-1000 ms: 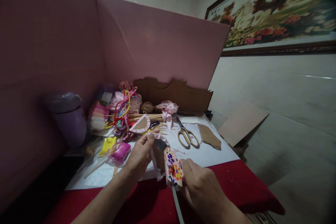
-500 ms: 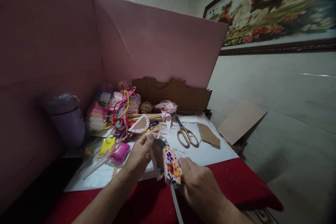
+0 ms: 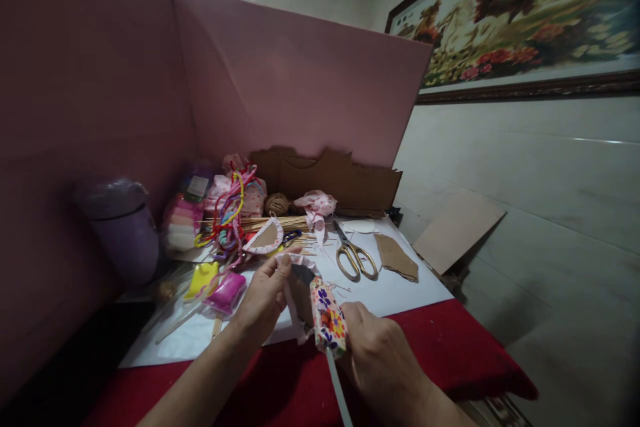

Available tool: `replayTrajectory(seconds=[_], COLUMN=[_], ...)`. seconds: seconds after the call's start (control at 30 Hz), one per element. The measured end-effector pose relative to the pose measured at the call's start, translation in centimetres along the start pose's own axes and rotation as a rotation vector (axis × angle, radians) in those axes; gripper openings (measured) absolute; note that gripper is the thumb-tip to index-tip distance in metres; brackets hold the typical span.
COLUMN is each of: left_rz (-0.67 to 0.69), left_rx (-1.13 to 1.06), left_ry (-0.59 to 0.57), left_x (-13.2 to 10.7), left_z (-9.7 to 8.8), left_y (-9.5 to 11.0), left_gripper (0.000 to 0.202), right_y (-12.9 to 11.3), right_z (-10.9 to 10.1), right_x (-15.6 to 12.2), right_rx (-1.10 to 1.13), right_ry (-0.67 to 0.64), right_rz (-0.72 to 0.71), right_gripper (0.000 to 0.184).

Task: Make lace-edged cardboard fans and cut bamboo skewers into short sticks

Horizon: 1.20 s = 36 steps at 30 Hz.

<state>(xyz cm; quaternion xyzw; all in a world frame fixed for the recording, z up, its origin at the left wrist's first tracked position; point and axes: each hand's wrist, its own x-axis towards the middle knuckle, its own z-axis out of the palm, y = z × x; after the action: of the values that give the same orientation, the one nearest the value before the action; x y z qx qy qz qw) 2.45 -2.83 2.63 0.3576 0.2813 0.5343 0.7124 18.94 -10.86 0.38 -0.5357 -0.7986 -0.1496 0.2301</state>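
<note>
My left hand (image 3: 267, 287) pinches the edge of a cardboard piece (image 3: 301, 300) that has pale pink fabric folded round its rim. My right hand (image 3: 373, 340) is wrapped round a hot glue gun (image 3: 327, 313) with a flower pattern, and a glue stick (image 3: 339, 383) juts from its rear toward me. The gun's front end points at the cardboard's upper right edge; its tip is hard to make out. Just beyond lies a half-round cardboard piece (image 3: 267, 238) edged in the same fabric.
Gold-handled scissors (image 3: 356, 261) and a cut cardboard piece (image 3: 397, 257) lie to the right on white paper. Yellow (image 3: 201, 281) and magenta packets (image 3: 227, 292) lie left. Behind are pipe cleaners (image 3: 231, 213), wooden sticks (image 3: 293, 221), a twine ball (image 3: 277, 204) and pink fabric (image 3: 317, 205).
The view has shifted very slightly. Both hands keep their grips, and the cardboard and glue gun stay almost in the same place, the cardboard's face turned a little more into view.
</note>
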Motion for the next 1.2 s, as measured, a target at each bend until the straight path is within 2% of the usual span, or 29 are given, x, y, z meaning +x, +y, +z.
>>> replayTrajectory(seconds=[0.33,0.63,0.9,1.07,1.2], left_rz=[-0.012,-0.012,-0.018,-0.026,-0.043], left_rx=[-0.018,-0.004,-0.022,-0.051,-0.074], left_ry=[-0.019,-0.016,0.01,0.006,0.016], left_x=[0.0,0.1,0.2,0.3,0.4], left_z=[-0.2,-0.3,-0.3,-0.4,-0.5], left_y=[0.0,0.0,0.0,0.0,0.0], left_gripper=[0.041,0.036,0.034,0.031,0.027], right_y=[0.0,0.0,0.2,0.4,1.3], right_z=[0.0,0.0,-0.2,-0.6,-1.7], right_x=[0.0,0.0,0.0,-0.2,-0.5], right_rx=[-0.021,0.002,0.029,0.143,0.286], right_ry=[0.019,0.032,-0.023,0.051,0.183], right_rz=[0.0,-0.001,-0.017,-0.082,-0.091], right_gripper=[0.008,0.004,0.008,0.009,0.026])
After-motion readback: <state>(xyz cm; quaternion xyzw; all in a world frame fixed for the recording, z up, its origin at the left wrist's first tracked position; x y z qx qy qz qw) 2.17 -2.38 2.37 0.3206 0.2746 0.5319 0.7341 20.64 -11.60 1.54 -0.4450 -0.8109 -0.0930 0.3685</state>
